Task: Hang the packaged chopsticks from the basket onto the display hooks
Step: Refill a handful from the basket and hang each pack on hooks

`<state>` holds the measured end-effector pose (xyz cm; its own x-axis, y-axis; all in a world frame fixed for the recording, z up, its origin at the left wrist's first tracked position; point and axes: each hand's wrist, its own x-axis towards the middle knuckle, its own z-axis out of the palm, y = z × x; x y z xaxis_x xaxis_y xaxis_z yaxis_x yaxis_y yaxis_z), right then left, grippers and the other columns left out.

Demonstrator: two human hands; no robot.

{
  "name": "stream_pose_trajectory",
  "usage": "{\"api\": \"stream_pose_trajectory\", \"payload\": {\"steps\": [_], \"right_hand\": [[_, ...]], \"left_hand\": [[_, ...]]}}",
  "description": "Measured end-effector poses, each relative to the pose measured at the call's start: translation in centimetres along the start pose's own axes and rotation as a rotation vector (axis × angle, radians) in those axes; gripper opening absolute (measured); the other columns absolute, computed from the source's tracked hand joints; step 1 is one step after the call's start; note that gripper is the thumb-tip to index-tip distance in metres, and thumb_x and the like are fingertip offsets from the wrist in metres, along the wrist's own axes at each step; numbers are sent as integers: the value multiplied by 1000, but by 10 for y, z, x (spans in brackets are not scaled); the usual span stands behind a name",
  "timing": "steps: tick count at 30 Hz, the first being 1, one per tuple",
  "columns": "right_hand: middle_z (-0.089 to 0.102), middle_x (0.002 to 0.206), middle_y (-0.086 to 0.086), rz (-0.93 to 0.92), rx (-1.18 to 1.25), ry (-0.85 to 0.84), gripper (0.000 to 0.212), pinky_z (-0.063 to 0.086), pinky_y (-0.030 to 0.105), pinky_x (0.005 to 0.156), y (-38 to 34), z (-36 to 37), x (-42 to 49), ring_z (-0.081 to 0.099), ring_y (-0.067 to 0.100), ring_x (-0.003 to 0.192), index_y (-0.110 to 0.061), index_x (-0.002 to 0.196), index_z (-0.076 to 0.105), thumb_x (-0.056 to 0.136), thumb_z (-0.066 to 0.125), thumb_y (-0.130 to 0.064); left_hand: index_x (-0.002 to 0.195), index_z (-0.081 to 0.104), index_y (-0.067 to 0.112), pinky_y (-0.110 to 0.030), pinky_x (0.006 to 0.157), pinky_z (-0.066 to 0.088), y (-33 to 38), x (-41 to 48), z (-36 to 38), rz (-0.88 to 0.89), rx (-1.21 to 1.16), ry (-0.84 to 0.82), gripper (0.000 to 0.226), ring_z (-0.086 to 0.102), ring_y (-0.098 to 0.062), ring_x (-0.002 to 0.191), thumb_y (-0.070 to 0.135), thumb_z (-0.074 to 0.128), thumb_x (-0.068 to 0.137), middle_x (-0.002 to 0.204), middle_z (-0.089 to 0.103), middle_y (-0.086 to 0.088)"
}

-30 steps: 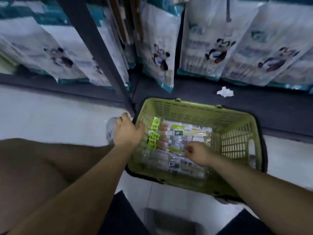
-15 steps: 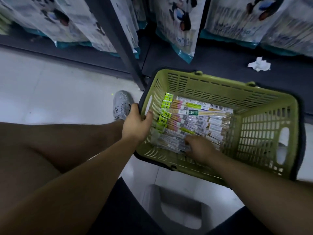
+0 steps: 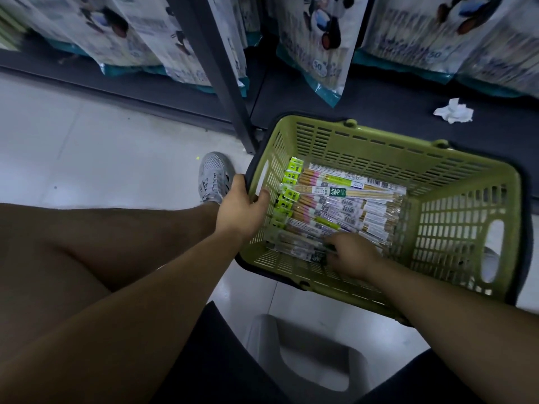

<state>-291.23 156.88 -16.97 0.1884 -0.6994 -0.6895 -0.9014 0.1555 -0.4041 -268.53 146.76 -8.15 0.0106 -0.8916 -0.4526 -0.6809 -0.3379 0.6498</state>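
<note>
A green plastic basket (image 3: 455, 182) sits on the floor in front of me, by the foot of a shelf. Several packaged chopsticks (image 3: 344, 205) lie side by side in its bottom, their green header tabs pointing left. My left hand (image 3: 242, 208) grips the basket's left rim, thumb inside the wall. My right hand (image 3: 350, 255) is down inside the basket at its near edge, fingers curled onto the nearest packs; what it pinches is partly hidden under the hand. No display hooks are in view.
A dark shelf upright (image 3: 221, 77) stands just left of the basket. Hanging panda-printed packs (image 3: 318, 39) fill the shelf above. A crumpled white tissue (image 3: 452, 110) lies on the dark shelf base. My grey shoe (image 3: 213, 176) and a grey stool (image 3: 309, 357) are near.
The view has tilted down and drawn closer to the basket. My right hand has slid toward the basket's near edge onto the nearest packs. My left hand keeps its grip on the rim.
</note>
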Motion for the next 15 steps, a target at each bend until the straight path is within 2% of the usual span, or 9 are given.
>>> {"api": "stream_pose_trajectory", "payload": {"steps": [2,4,5,6,8,10,11,13,15], "right_hand": [[68,116,10,31,109,-6,36,46,30,73,3,-5,-1,64,29,105,-13,130,65,97,60,-25],[65,99,8,45,217,-1,21,40,29,66,5,-12,-3,62,27,92,-13,115,68,100,59,-25],[63,91,6,60,273,21,11,38,28,61,5,-17,-4,61,27,86,-16,103,66,100,59,-23],[62,88,5,77,336,59,10,37,28,60,4,-23,-5,60,28,83,-14,97,64,101,59,-22],[67,96,7,97,436,153,17,39,28,62,-1,-38,-8,61,26,87,-8,107,68,102,58,-21],[68,107,5,89,500,252,24,40,24,66,-12,-57,-13,59,20,90,-9,119,68,103,57,-22],[67,107,3,82,533,295,24,40,20,63,-20,-66,-16,59,15,87,-11,120,68,103,57,-23],[67,103,-3,56,621,342,21,40,14,60,-38,-82,-23,59,9,82,-19,119,69,103,57,-26],[68,102,-5,5,690,341,18,41,18,64,-61,-95,-30,62,10,87,-25,117,68,102,58,-26]], "left_hand": [[102,47,22,-36,73,51,0,2,-2,-3,26,-30,20,66,-17,80,34,61,96,88,68,5],[110,48,19,-43,80,57,3,3,-6,-29,9,-86,25,69,-26,87,31,63,95,95,69,-2],[118,48,17,-47,87,57,4,2,-8,-42,-11,-114,33,68,-28,95,30,65,94,105,68,-5],[128,46,14,-48,96,54,6,1,-9,-28,3,-101,44,64,-29,107,29,67,92,118,63,-9],[136,45,6,-44,105,43,9,-4,-10,121,153,88,57,50,-32,121,28,70,89,132,50,-13],[122,54,8,-35,93,39,19,-13,-11,326,225,266,42,50,-30,114,27,70,89,123,48,-8],[113,56,14,-32,86,39,26,-17,-12,359,205,249,31,54,-26,106,30,69,91,116,50,-3],[99,57,21,-32,71,44,39,-21,-10,269,149,81,26,62,-20,91,46,64,94,101,61,3],[104,64,21,-32,70,50,48,-25,-5,98,38,-119,40,66,-16,89,60,61,93,99,70,3]]}}
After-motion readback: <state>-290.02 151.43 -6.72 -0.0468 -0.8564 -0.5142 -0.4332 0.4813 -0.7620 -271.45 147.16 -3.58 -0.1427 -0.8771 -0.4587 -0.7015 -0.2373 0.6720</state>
